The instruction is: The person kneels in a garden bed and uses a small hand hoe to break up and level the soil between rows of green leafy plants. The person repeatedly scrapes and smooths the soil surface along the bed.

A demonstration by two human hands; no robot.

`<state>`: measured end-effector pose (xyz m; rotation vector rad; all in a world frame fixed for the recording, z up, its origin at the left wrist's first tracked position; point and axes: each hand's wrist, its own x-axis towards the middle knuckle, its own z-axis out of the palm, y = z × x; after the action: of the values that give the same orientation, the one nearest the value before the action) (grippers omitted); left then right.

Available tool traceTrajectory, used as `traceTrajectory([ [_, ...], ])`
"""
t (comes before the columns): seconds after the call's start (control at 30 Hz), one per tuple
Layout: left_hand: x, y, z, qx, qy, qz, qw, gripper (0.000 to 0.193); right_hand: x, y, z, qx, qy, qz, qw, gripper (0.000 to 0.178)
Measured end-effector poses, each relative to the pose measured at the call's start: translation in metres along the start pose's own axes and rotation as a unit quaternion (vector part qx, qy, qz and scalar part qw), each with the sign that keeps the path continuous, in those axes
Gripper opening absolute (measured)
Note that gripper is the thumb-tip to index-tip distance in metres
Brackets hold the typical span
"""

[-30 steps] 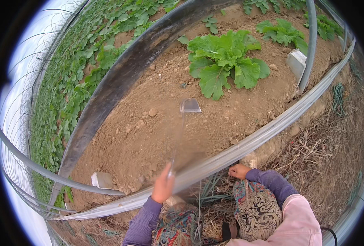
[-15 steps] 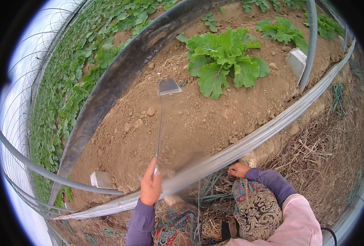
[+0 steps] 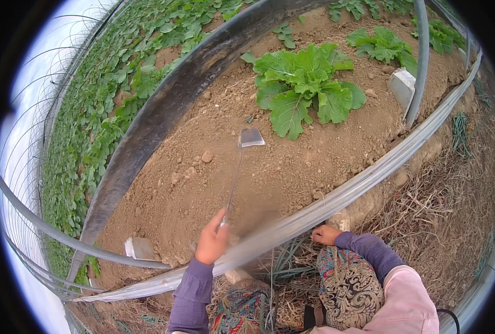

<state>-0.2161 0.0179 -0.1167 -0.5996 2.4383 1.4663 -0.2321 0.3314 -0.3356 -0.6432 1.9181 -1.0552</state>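
My left hand (image 3: 211, 244) is closed round the grip of a small hand hoe, thumb side up. The hoe's long thin metal shaft runs away from me to a flat, pale-edged hoe blade (image 3: 252, 137), which is over bare brown soil (image 3: 203, 183). A large leafy green plant (image 3: 308, 89) grows just beyond the blade to the right. Beside my right knee, my right hand (image 3: 325, 234) has curled fingers near the rolled plastic film; whatever they may hold is hidden.
A band of rolled clear plastic film (image 3: 364, 172) crosses between my knees and the soil. Dark sheeting (image 3: 141, 145) borders the bed on the left, with dense vines behind it. Hoop pipes (image 3: 422, 61) stand beside pale blocks (image 3: 402, 87). Dry straw (image 3: 425, 206) covers the right side.
The hoe blade has shifted right and a little nearer to me. My left hand has moved slightly right and away with the grip. My right hand stays almost in place.
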Motion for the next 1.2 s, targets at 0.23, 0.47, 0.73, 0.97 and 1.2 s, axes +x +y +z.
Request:
traceTrajectory([
  [0.23, 0.031, -0.001, 0.015, 0.053, -0.004, 0.047, 0.997, 0.042, -0.004, -0.025, -0.014, -0.019, -0.017, 0.018, 1.0, 0.025],
  [0.47, 0.026, 0.043, 0.001, -0.097, 0.016, -0.013, 0.995, 0.042, -0.005, -0.006, -0.005, 0.016, 0.021, -0.002, 1.0, 0.025],
  [0.73, 0.026, -0.006, -0.013, -0.05, 0.033, -0.008, 0.998, 0.042, -0.003, -0.001, 0.0, 0.009, 0.003, 0.014, 1.0, 0.024],
  [0.97, 0.051, 0.005, -0.016, 0.05, 0.012, -0.007, 0.999, 0.039, -0.002, -0.005, -0.002, 0.002, 0.01, 0.006, 1.0, 0.023],
  [1.2, 0.015, 0.025, -0.021, -0.017, 0.043, 0.006, 0.999, 0.04, -0.004, 0.002, -0.002, 0.008, 0.022, 0.015, 1.0, 0.025],
])
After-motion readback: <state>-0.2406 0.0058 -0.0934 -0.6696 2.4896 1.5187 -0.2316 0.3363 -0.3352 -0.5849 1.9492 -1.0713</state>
